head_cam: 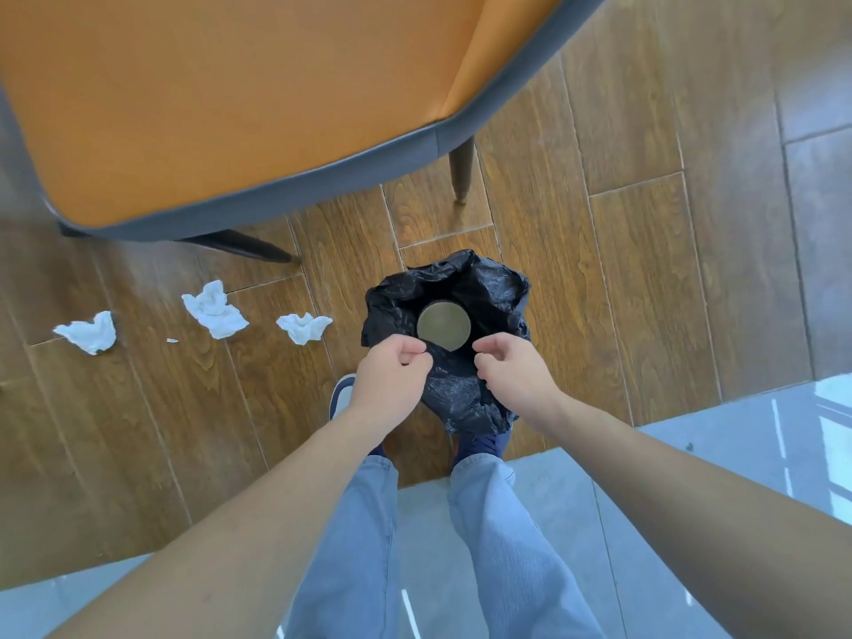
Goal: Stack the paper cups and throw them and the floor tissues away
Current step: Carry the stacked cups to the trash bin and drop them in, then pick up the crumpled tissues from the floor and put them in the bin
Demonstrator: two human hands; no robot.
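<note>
Left hand (392, 368) and right hand (511, 366) pinch the black bin bag (461, 389) rim — hold it wide (cup (443, 326) inside) for the tissues (214, 309)

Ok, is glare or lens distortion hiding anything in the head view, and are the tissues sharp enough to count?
Head view: wide-angle bending curves the orange chair edge and the floor planks. Window glare streaks the grey tiles at right, away from the work. Three white tissues read sharply on the wood. Inside the black bag it is dark; only a round cup shows.
</note>
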